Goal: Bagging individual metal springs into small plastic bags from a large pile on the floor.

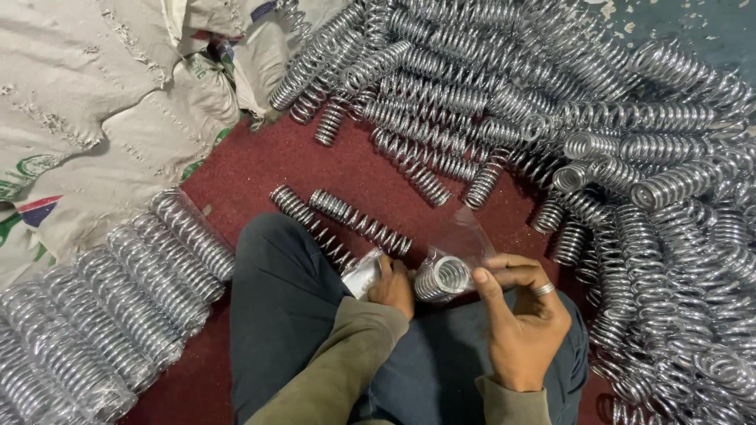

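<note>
Bagging goes best, I judge, if the right hand, pinched shut on the clear plastic bag, keeps its mouth wide just beyond the fingertips while the left hand, closed round the spring, feeds it straight in.

I sit on the floor with a spring over my lap, my left hand on its left, my right hand on its right, a clear bag around its far end. Two loose springs lie just ahead of my knee. Bagged springs lie in a row to my left, sacks behind them. The loose spring heap spreads ahead and to my right
</note>
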